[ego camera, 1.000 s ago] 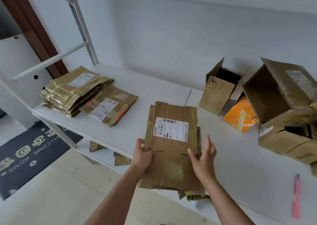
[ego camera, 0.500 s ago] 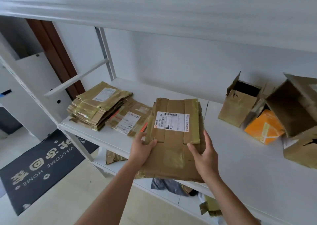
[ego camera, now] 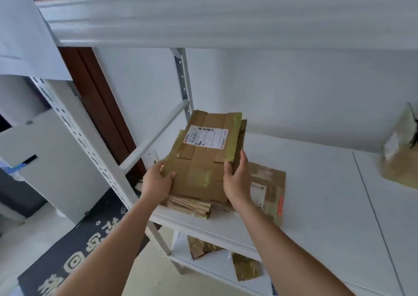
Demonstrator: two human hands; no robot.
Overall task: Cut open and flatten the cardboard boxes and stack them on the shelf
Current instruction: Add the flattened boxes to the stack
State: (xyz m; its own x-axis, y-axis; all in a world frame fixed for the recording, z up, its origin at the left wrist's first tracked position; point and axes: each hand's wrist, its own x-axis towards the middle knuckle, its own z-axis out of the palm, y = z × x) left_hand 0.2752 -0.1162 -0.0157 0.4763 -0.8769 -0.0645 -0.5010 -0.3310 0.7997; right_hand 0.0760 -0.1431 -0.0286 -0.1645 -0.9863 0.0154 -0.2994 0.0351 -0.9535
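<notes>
A flattened cardboard box (ego camera: pixel 203 160) with a white shipping label and shiny tape is held between both hands over the left end of the white shelf (ego camera: pixel 316 182). My left hand (ego camera: pixel 158 180) grips its left edge, thumb on top. My right hand (ego camera: pixel 236 180) grips its right edge. The box is directly above the stack of flattened boxes (ego camera: pixel 192 206), whose edges show below it; whether it touches the stack I cannot tell. Another flattened box (ego camera: pixel 269 189) with a label lies just right of the stack, partly behind my right wrist.
An unflattened box (ego camera: pixel 400 146) stands at the far right of the shelf. The upper shelf board (ego camera: pixel 226 17) runs overhead. A white perforated upright (ego camera: pixel 90 146) stands at the left. Cardboard scraps (ego camera: pixel 246 268) lie on the lower shelf. A dark doormat (ego camera: pixel 79 250) covers the floor.
Both hands carried the flattened box left from the middle of the shelf to above the stack. The view swung left, so the open boxes at right mostly left the frame.
</notes>
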